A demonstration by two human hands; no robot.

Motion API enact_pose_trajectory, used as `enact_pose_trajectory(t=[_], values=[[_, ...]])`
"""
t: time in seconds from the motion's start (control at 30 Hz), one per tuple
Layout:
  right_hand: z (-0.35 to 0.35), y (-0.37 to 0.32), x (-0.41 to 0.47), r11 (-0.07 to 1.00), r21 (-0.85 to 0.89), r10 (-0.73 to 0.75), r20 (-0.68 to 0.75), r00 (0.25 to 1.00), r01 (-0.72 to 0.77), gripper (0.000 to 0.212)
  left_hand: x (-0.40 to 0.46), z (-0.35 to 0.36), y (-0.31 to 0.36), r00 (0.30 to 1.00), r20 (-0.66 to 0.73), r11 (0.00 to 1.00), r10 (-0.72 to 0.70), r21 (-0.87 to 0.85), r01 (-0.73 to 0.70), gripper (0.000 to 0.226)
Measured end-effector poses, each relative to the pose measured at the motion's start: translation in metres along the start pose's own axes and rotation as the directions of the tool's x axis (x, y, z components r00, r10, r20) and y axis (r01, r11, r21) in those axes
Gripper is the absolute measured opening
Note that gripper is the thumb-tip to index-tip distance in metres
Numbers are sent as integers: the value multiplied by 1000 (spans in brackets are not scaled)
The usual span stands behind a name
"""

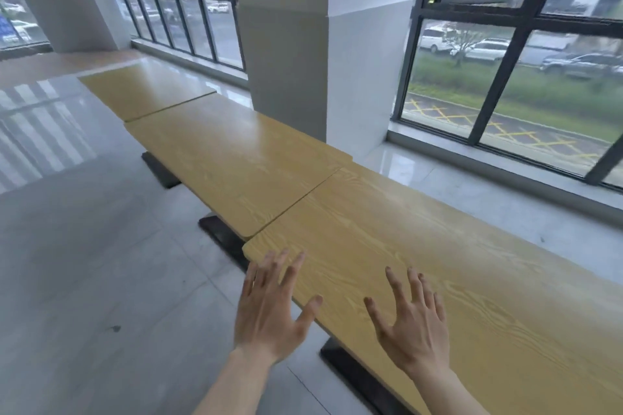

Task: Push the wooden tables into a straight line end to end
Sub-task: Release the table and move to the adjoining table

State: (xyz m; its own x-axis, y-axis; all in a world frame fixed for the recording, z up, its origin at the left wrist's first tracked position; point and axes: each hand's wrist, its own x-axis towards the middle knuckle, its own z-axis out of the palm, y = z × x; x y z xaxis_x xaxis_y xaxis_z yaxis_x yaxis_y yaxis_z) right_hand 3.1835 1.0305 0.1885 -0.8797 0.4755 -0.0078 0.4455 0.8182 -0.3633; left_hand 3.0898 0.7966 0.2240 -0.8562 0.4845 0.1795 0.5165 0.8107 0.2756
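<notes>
Wood-grain yellow tables stand end to end on a grey tiled floor [84,280], running beside a white pillar [303,54] and dark-framed windows [505,44]. The nearest table [455,280] meets the middle table [229,162] with its near edge slightly offset at the seam; the far table [145,87] continues the row. Open floor lies along the left edges, a narrower strip on the window side. Black bases [354,377] show beneath. A person's left hand [269,313] and right hand [414,327] hover at the nearest table's left corner, fingers [394,283] spread, grasping nothing.
</notes>
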Motion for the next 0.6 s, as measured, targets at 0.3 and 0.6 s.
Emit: enact_pose_trajectory(t=[0.3, 0.6], values=[[72, -35, -14, 930, 25, 366, -32, 930, -366, 92, 84, 47, -84, 952, 138, 961, 272, -90, -261, 80], [126, -11, 4, 842, -65, 532, -64, 844, -535, 95, 143, 117, -118, 909, 162, 921, 385, -126, -368, 76]])
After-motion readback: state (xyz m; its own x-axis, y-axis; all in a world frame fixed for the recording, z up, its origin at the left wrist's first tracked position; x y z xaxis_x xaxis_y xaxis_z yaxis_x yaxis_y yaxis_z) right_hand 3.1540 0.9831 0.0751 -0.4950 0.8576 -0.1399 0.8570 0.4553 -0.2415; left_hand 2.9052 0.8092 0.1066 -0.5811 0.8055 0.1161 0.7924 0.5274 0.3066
